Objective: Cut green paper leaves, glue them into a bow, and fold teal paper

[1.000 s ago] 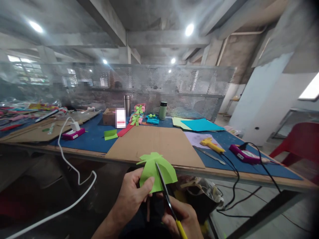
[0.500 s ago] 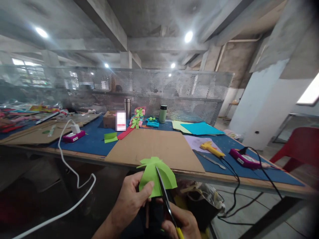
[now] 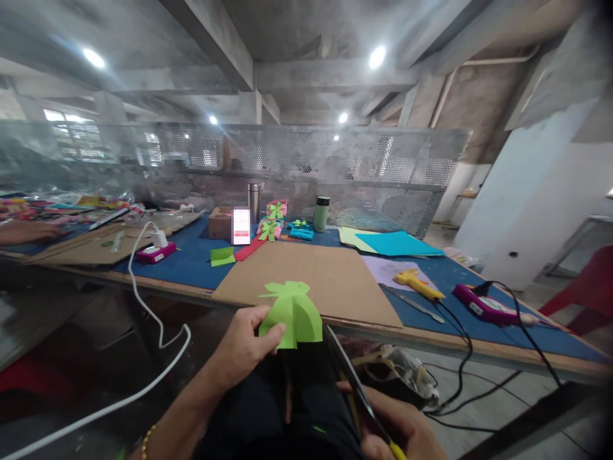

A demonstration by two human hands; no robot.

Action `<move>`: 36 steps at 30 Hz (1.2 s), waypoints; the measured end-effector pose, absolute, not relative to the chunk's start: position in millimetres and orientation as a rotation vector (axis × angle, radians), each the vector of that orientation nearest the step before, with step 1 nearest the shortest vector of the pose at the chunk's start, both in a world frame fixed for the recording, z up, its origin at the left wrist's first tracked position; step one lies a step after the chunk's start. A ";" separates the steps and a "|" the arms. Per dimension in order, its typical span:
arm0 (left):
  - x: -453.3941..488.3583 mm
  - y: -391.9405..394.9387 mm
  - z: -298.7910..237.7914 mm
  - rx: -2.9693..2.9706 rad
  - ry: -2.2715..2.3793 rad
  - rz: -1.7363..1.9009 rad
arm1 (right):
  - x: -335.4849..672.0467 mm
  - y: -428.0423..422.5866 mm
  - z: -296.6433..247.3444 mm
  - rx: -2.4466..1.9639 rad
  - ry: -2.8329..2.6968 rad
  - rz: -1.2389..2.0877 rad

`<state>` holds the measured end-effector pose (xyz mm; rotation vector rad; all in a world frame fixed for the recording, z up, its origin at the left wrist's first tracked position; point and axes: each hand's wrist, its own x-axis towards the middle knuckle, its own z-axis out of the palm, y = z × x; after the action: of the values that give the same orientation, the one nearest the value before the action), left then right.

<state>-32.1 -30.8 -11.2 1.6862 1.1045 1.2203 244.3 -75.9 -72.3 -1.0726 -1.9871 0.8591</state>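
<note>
My left hand (image 3: pixel 242 348) pinches a folded green paper cut-out (image 3: pixel 291 313) by its lower left edge and holds it up in front of the table's near edge. My right hand (image 3: pixel 397 431), low at the bottom right, grips yellow-handled scissors (image 3: pixel 357 390). Their dark blades point up and left toward the paper but stay clear of it, a short gap to its right.
A brown cardboard sheet (image 3: pixel 311 278) lies on the blue table mat (image 3: pixel 191 262). A yellow glue gun (image 3: pixel 416 283), a pink device with black cable (image 3: pixel 483 305), coloured paper sheets (image 3: pixel 390 243), bottles (image 3: pixel 320 214) and paper bows (image 3: pixel 271 227) stand behind. A white cable (image 3: pixel 153 319) hangs left. Another person's hand (image 3: pixel 19 231) rests far left.
The scissors have come out of the green paper and dropped down to the right. My left hand has shifted the paper slightly left and turned it.
</note>
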 end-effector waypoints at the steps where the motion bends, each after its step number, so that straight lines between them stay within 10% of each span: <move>1: -34.7 -31.1 -11.0 1.710 1.105 1.183 | 246.0 -75.6 -67.7 -1.076 -1.983 0.870; 36: -48.3 -32.0 4.5 1.944 1.025 0.686 | 230.8 -71.5 -36.5 -1.015 -2.043 1.242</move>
<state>-48.3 -32.0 4.5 1.9437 1.0251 0.6860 230.8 -71.5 -36.5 -1.0147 -2.0427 1.2419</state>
